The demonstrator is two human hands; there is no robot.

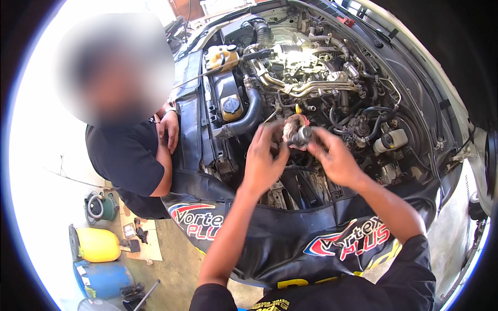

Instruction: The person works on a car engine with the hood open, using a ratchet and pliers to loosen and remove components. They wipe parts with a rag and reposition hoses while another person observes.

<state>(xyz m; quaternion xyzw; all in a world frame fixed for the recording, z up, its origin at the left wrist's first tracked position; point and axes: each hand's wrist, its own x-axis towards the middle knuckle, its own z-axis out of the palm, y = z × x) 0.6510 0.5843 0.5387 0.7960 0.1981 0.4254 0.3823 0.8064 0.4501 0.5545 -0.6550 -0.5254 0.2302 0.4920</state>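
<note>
A crumpled pale pinkish rag (293, 123) and a dark cylindrical metal part (300, 136) are bunched together over the front middle of the engine bay. My right hand (334, 158) has thumb and fingers closed on the metal part from the right. My left hand (267, 158) is at the left side of the bundle, fingers curved toward it and blurred; I cannot tell whether they grip it. A yellow loop (298, 109) shows just behind the rag, among hoses and metal pipes.
A co-worker in a dark shirt (124, 160) leans at the left fender, hands (168, 132) resting there. A black protective cover (270, 233) drapes the car's front. A reservoir (215, 57) is at upper left. Yellow (101, 243) and blue (106, 280) containers lie on the floor.
</note>
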